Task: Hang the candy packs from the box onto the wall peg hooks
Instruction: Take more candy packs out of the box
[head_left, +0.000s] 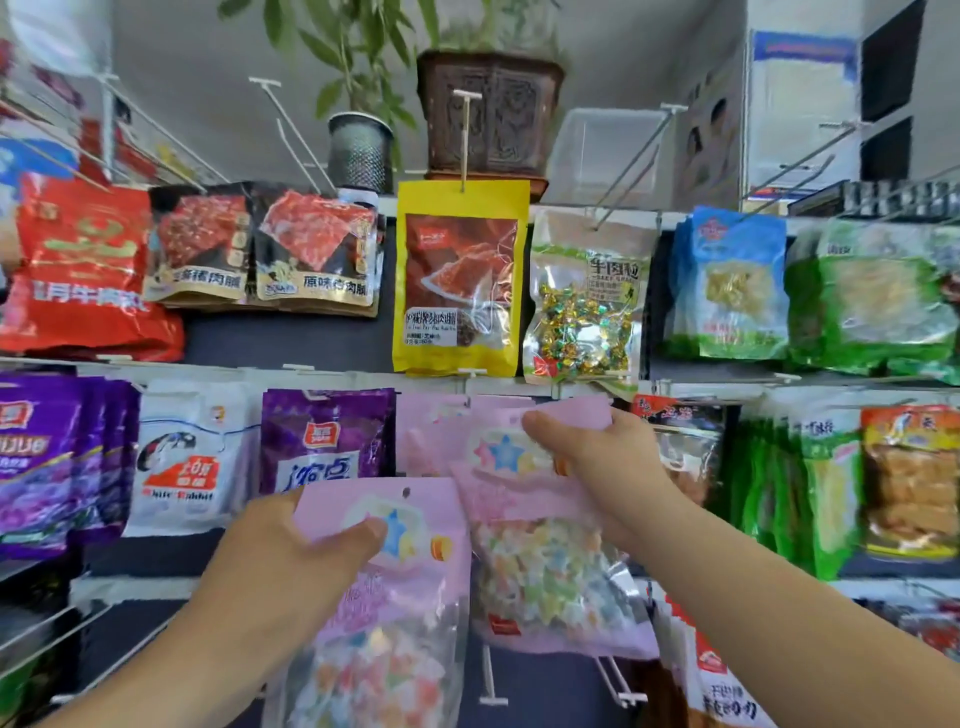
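Observation:
My left hand grips a pink candy pack with star candies, thumb on its front near the top; its hang hole shows above the thumb. My right hand pinches the top edge of a second pink candy pack, held up against the wall just below a white peg hook in the middle row. More pink packs hang behind it. I cannot tell whether the right pack is on the hook. The box is out of view.
Snack packs crowd the wall: a yellow pack above, a purple pack to the left, green packs to the right. Bare white peg hooks jut out low in the middle. A plant pot stands on top.

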